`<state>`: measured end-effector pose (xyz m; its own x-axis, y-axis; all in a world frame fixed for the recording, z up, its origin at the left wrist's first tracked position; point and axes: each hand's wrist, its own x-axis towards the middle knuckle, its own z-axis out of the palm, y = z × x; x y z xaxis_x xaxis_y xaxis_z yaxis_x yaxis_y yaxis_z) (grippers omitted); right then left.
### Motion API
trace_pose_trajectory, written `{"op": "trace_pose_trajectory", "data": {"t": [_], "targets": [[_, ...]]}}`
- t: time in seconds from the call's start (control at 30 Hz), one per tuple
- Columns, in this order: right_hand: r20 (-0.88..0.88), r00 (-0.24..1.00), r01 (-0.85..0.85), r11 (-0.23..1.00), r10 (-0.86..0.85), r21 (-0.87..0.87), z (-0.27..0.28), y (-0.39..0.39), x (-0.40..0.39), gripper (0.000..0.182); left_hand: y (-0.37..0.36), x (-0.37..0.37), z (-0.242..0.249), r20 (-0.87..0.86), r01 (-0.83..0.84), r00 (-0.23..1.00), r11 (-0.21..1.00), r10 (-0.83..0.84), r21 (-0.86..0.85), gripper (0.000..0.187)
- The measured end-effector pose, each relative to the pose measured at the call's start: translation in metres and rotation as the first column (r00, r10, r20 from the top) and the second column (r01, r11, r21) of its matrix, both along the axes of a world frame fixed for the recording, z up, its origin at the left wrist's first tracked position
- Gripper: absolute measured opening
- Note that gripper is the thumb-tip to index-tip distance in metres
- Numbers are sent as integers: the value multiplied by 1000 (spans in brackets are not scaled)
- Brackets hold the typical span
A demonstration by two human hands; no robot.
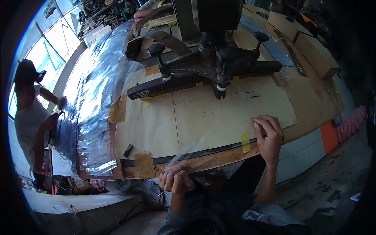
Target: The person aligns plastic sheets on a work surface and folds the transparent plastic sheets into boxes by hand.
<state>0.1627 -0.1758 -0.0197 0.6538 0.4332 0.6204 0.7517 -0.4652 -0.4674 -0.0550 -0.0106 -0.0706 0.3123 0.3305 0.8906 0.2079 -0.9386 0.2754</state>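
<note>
Bare hands at the near edge of a paper-covered worktable: left closed at clear film, right over the paper

Head view. Pale paper sheet (152, 129) lies on the table in front of the person, long axis roughly left to right, across the body. Drawn lines and small marks on it. Left hand (174, 179) is just off the near table edge, below the paper, fingers curled into a fist. Clear plastic film (196, 154) runs up and right from it over the wooden edge (231, 154); fist appears clamped on the film. Right hand (271, 135) is over the near right part of the paper, thumb and index close together, tips pointing left; can't tell if they pinch anything. Right hand is nearer the yellow tape (246, 142); left hand is nearer the brown tape (145, 165) and dark block (128, 150).

Black metal clamp frame (213, 64) spans the far side of the paper, its long bar (147, 89) crossing left to right, well apart from both hands. Plastic-covered sheeting (94, 90) left of the paper, open cardboard box (317, 55) far right. Another person (29, 105) stands at left.

Hard to see: film outline almost vanishes on the paper, far end unclear. Thin pale bit below left fist, unidentified. Left palm hidden. Far paper edge partly behind the frame. Corners dark, cut by lens.
</note>
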Motion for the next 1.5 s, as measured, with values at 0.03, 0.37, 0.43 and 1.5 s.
{"op": "trace_pose_trajectory", "data": {"t": [0.03,0.37,0.43,1.5], "targets": [[-3,1000,3,1000,-3,3,0,0,0,13,0,0,0,-4,-1,1000,1000,1,-1,23],[9,1000,-3,1000,3,1,0,0,0,13,-1,2,1,19,-11,1000,1000,11,4,21],[16,1000,-4,1000,4,1,1,0,0,13,0,2,0,20,-12,1000,1000,12,1,22],[-201,822,-466,833,532,300,22,-10,-83,19,-18,18,51,80,471,867,759,-491,-448,4]]}}
